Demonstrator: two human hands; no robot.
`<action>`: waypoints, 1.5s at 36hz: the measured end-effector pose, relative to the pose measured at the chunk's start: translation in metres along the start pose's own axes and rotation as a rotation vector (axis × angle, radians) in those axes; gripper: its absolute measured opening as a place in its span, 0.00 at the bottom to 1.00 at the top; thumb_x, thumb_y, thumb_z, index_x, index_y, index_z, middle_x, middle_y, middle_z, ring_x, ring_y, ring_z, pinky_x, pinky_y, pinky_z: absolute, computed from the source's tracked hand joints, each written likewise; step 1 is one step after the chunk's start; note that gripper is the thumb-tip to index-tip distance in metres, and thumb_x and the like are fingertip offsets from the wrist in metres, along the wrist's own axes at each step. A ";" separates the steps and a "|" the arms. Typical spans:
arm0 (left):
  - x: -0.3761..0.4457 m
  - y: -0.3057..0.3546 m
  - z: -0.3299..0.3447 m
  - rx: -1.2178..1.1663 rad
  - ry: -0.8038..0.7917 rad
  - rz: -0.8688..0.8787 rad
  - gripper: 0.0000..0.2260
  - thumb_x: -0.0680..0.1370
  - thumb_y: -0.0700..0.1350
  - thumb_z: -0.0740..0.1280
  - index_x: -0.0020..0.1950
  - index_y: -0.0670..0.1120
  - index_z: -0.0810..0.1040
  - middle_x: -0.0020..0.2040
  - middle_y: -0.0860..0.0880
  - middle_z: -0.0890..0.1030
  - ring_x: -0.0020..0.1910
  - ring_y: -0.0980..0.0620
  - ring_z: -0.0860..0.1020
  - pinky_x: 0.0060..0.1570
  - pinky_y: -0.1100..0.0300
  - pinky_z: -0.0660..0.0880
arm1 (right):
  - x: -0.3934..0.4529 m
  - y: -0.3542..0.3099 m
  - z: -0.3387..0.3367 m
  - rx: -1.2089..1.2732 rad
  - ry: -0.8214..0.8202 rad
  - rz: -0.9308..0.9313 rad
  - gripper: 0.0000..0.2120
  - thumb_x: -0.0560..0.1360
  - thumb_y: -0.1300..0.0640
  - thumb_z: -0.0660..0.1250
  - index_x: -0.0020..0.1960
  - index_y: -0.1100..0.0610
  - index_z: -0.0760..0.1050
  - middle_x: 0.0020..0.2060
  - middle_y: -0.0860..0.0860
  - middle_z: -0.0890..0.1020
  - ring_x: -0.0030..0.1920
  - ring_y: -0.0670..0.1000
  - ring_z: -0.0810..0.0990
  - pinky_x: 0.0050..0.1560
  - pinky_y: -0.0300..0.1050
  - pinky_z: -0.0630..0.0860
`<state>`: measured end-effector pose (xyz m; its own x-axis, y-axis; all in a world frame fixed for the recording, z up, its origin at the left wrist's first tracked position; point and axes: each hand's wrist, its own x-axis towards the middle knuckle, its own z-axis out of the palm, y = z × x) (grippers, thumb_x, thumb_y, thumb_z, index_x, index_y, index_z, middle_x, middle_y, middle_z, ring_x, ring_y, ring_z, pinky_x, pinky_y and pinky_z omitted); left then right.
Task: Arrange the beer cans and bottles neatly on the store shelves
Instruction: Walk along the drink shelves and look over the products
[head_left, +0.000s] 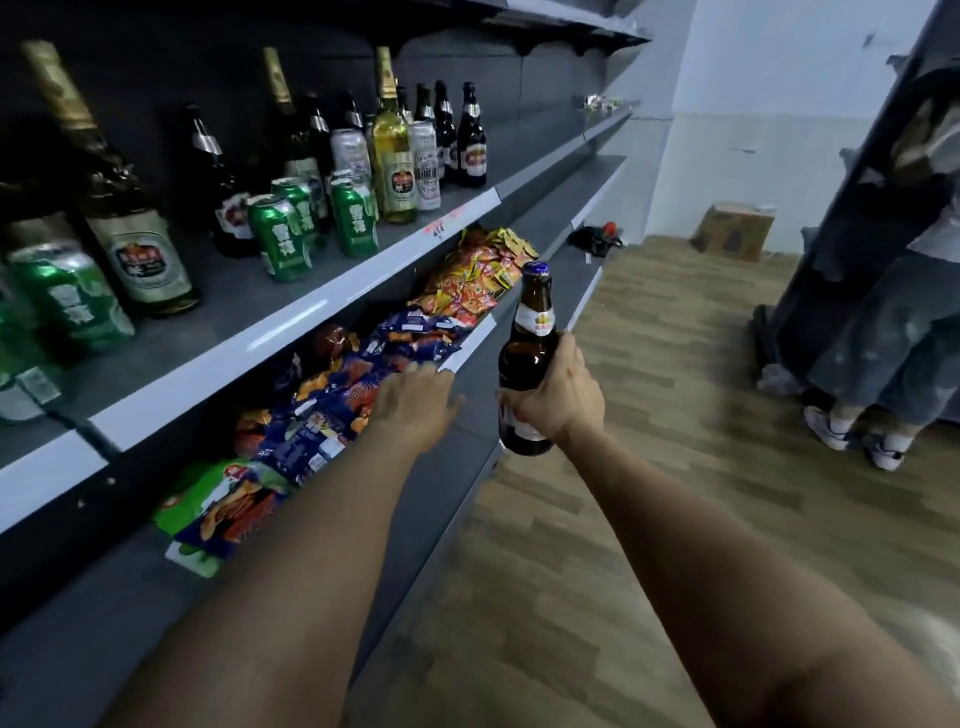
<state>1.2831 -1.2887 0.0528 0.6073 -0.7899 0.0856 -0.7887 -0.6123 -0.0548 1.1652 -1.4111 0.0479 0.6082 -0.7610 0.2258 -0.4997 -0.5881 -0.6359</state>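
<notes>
My right hand (558, 397) grips a smooth brown glass bottle (527, 358) upright. My left hand (415, 400) reaches flat-fingered over crinkly snack packets (332, 395). Green cans (280, 236) stand on the grey shelf (270, 306) above.

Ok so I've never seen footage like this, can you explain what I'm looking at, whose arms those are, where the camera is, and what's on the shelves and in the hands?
There is no machine here. The one picture comes from a wide-angle camera worn on a person's head, looking forward and down, so the two arms reaching out from the bottom are that person's own.

The right hand grips a brown beer bottle with a blue cap, held upright in the aisle. The left hand is open, fingers straight, reaching toward the edge of the lower shelf.

The upper shelf holds the beer: green cans, silver cans, dark bottles and pale bottles with gold foil necks. The lower shelf holds snack packets.

On the right another person's legs show, and a cardboard box sits on the wooden floor.
</notes>
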 end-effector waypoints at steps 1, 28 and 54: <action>0.010 -0.002 0.001 -0.003 0.006 -0.012 0.17 0.82 0.55 0.54 0.63 0.46 0.72 0.61 0.46 0.73 0.61 0.46 0.70 0.52 0.52 0.68 | 0.012 0.000 0.002 0.011 0.000 -0.004 0.32 0.68 0.46 0.75 0.61 0.58 0.61 0.59 0.54 0.73 0.56 0.62 0.77 0.44 0.48 0.67; 0.360 -0.087 -0.019 -0.071 0.175 -0.055 0.17 0.81 0.54 0.56 0.63 0.46 0.73 0.60 0.43 0.76 0.58 0.41 0.74 0.53 0.50 0.73 | 0.368 -0.078 0.064 0.124 0.142 -0.198 0.38 0.65 0.47 0.77 0.67 0.54 0.60 0.61 0.53 0.74 0.58 0.60 0.76 0.47 0.49 0.70; 0.531 -0.068 0.005 0.008 0.203 -0.307 0.17 0.82 0.54 0.54 0.67 0.48 0.70 0.62 0.48 0.74 0.61 0.47 0.73 0.49 0.53 0.74 | 0.636 -0.083 0.121 0.281 -0.061 -0.387 0.46 0.67 0.46 0.76 0.76 0.52 0.54 0.67 0.53 0.71 0.65 0.58 0.72 0.57 0.53 0.71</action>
<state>1.6594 -1.6664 0.0966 0.7835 -0.5468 0.2951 -0.5713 -0.8208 -0.0040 1.6683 -1.8133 0.1557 0.7557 -0.4783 0.4473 -0.0484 -0.7219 -0.6903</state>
